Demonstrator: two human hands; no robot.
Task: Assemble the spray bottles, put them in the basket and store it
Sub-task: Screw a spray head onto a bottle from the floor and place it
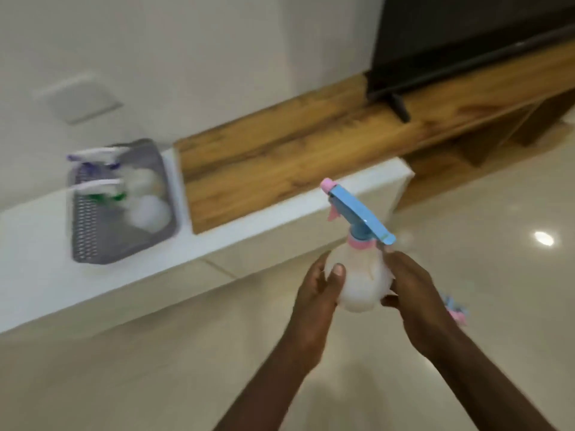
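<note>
I hold a round white spray bottle (361,275) with a blue and pink trigger head in both hands, above the floor at centre right. My left hand (320,293) grips its left side with the thumb across the front. My right hand (410,293) grips its right side. A grey perforated basket (93,241) stands on the white ledge (249,228) at the left. Two assembled bottles lie in it, one with a purple head (93,157) and one with a green collar (105,194). The picture is blurred by motion.
A wooden TV bench (295,157) with a black television (466,42) runs along the wall behind the ledge. A small pink and blue part (455,311) lies on the glossy cream floor (497,275), just right of my right hand. A white wall rises behind the basket.
</note>
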